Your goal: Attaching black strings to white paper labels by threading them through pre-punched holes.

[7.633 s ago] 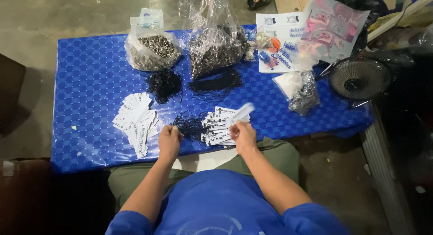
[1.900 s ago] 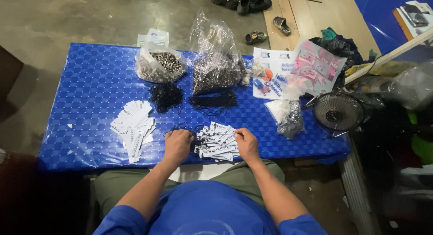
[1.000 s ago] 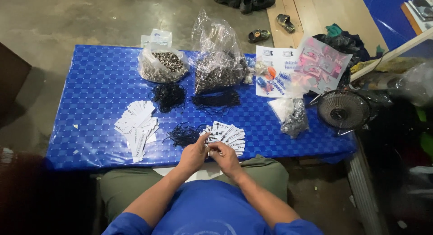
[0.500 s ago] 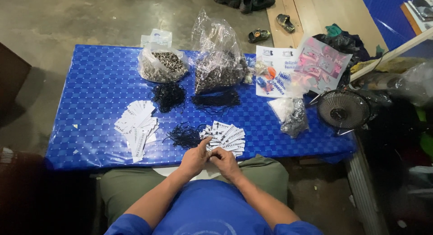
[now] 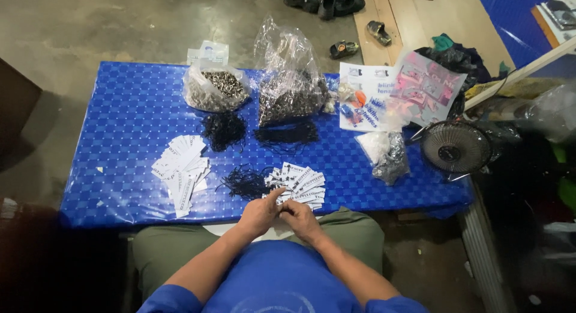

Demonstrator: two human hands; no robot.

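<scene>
Hands meet at the near edge of the blue patterned table (image 5: 120, 139), just above the lap. Left hand (image 5: 259, 212) has fingers curled, index finger extended toward the fan of white paper tags (image 5: 300, 186); right hand (image 5: 302, 217) is curled close against it, fingertips touching or nearly so. Something small appears pinched between the two hands, but it is too small to identify; cannot tell what either grip contains. Fanned tags lie directly beyond the hands, touching or just past the left index fingertip, long axes of the tags radiating away and to the right. Left hand is marginally the nearer one. Small tangle of black strings (image 5: 243, 183) sits just left of that fan, near the left hand. Second, looser spread of white tags (image 5: 182, 172) lies further left, well apart from both hands. Far side of the table: two clear plastic bags of small metal eyelets (image 5: 214, 88) and (image 5: 290, 79), more black strings (image 5: 223, 130) in front of them. Small fan (image 5: 456, 150) stands at the table's right end.
</scene>
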